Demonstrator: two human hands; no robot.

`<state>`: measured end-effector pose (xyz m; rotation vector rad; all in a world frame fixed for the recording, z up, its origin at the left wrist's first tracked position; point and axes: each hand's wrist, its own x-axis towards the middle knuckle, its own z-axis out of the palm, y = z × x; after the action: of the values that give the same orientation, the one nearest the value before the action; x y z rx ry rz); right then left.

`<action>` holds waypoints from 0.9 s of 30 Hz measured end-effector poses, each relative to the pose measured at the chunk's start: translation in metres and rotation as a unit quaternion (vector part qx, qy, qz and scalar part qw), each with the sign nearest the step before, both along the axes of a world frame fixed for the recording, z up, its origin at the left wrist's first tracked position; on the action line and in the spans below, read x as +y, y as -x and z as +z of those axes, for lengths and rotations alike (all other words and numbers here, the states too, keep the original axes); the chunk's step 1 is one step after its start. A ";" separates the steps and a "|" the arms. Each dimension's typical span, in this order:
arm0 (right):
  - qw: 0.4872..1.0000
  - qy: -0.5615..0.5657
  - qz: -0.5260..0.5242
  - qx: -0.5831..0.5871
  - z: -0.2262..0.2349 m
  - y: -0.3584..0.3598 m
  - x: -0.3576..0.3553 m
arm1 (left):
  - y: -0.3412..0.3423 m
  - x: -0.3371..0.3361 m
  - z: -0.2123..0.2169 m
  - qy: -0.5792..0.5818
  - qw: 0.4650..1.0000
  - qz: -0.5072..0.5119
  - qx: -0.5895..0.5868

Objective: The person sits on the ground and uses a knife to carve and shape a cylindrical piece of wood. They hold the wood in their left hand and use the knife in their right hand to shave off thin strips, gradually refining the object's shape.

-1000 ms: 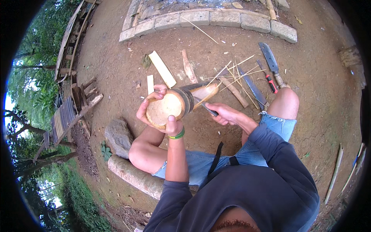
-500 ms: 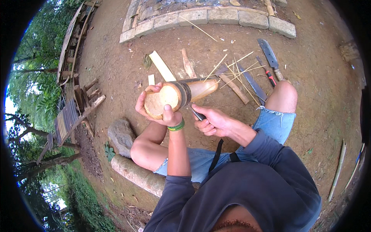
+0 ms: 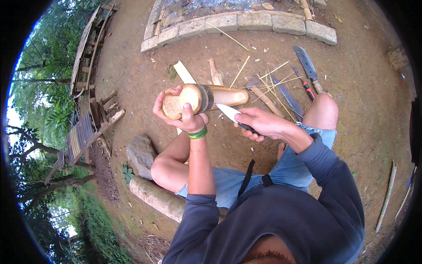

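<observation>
My left hand (image 3: 192, 122) is wrapped round the near end of a carved bamboo or wooden piece (image 3: 231, 96). This end shows two rounded pale faces, with the thumb pressed on one; dark bands circle the piece behind them. Beyond the bands a hollowed, trough-like part reaches right. In my right hand (image 3: 266, 122) is a knife (image 3: 227, 112), gripped by its black handle. Its bright blade points up and left, with the tip close to the banded section; whether it touches cannot be told.
A hatchet (image 3: 269, 100), a saw (image 3: 288, 96), a red-handled tool (image 3: 308, 91) and a machete (image 3: 304, 62) lie on the dirt ahead, with thin sticks scattered across. Split bamboo (image 3: 183, 71) lies beyond my left hand. A stone border (image 3: 255, 22) stands farther off; a log (image 3: 156, 198) lies left.
The knife has moved right and turned, so its blade now shows fully. My left hand has tilted the piece slightly, and its pale end faces look smaller.
</observation>
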<state>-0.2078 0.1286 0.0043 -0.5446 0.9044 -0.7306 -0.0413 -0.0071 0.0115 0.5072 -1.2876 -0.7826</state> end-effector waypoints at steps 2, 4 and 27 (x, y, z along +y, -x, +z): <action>1.000 0.004 0.023 -0.003 0.004 -0.001 -0.013 | 0.005 0.000 -0.001 0.002 1.000 -0.007 -0.003; 0.998 -0.011 0.054 -0.007 0.012 0.004 -0.021 | 0.006 0.002 0.001 -0.009 1.000 -0.021 -0.004; 0.834 0.307 0.019 0.458 0.010 -0.037 -0.042 | -0.019 -0.005 0.001 -0.009 0.998 0.041 -0.038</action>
<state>-0.1704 0.0866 0.0146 -1.5711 1.5387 -0.7123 -0.0226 -0.0116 0.0126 0.6054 -1.3222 -0.7130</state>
